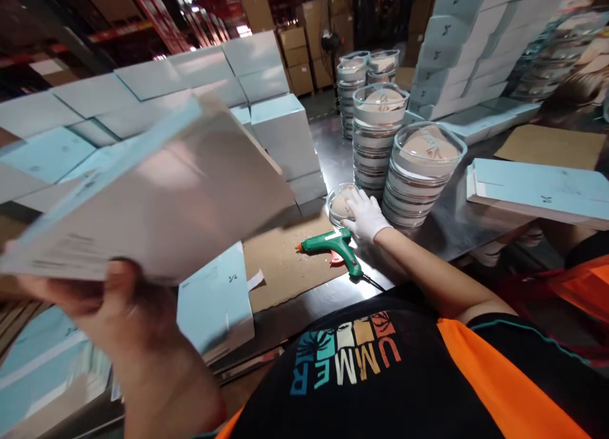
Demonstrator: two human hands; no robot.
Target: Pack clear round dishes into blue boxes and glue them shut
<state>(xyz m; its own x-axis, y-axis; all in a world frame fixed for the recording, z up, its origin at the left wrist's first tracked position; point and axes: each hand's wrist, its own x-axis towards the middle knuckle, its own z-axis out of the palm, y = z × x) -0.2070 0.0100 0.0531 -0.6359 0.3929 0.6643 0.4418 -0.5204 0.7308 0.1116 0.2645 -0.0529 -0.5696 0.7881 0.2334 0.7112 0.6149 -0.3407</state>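
Up close, the left hand [107, 299] grips a flat pale-blue box [157, 185] by its lower edge; the box is blurred and hides the stacks behind it. The gloved right hand [365, 216] lies spread over a small clear round container [340, 204], covering its right side. Just nearer than that hand lies a green glue gun [333, 245] on cardboard [280, 268], with bare steel table [333, 147] beyond.
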